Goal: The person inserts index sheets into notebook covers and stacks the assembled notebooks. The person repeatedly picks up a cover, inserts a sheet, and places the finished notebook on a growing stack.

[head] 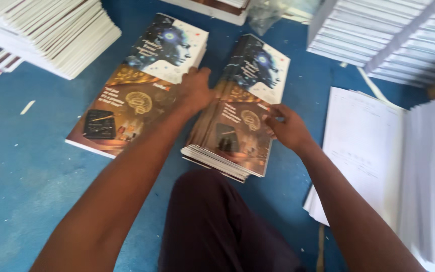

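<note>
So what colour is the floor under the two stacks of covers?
Blue, speckled with white paper scraps: the floor shows best in the head view.

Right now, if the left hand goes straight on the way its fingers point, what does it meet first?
The left hand points up and right. It would likely first meet the upper part of the right stack of printed covers, though depth is unclear.

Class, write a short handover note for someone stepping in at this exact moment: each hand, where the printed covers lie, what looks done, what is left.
Left hand: flat on the left cover stack, at its right edge, holding nothing.
Right hand: fingers on the top sheet of the right cover stack, which is fanned and uneven.
Both stacks lie side by side on the blue floor.
Done: left stack looks squared.
Left: right stack probably needs squaring.
White sheets lie to the right.
</note>
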